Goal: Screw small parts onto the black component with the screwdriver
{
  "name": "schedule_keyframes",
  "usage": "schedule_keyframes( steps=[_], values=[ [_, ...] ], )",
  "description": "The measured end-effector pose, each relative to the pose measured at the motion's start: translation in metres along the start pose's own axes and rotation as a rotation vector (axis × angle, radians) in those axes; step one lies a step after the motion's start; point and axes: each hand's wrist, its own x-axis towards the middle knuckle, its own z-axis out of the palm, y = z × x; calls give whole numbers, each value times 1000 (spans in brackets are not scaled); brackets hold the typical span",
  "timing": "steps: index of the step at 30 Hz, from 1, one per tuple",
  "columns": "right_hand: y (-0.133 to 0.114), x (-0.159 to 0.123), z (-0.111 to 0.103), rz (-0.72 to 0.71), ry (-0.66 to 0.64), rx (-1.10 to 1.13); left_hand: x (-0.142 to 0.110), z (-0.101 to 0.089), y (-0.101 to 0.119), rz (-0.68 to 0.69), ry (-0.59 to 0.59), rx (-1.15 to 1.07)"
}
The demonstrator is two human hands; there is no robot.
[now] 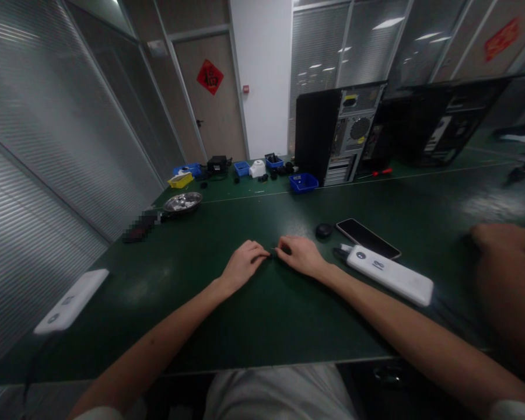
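Observation:
Both hands rest low over the green table [227,344], close together at its middle. My left hand [241,265] is closed in a pinch, with a small dark piece [270,255] at its fingertips, too small to name. Just across from it, my right hand [301,255] also pinches, its fingertips by a thin, pale sliver [273,249]. Whether the two small parts are joined I cannot tell. To the right of that hand lie a round black object [324,230], a smartphone [368,238] with a dark screen, and a white power bank [389,274] with a cable plugged in.
Another person's arm [505,262] rests at the right. A second white power bank [72,300] lies at left; a metal dish [182,202] stands beyond it. Blue bins [303,182], a yellow tray [181,180], a computer tower [319,134] and a red-handled tool [381,171] are farther back.

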Motion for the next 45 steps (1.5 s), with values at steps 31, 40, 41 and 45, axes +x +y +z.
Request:
schedule_keyframes(
  steps=[31,40,41,45],
  values=[
    [4,2,-8,-78,-79,47,0,-6,-7,-125,-29,-47],
    [7,5,-13,-76,-101,57,-4,-5,-6,-37,-40,76],
    [8,5,-13,-80,-105,59,-4,-5,-6,-25,-44,89],
    [8,3,-13,-104,-106,67,-4,-6,-7,10,-54,109]
  ],
)
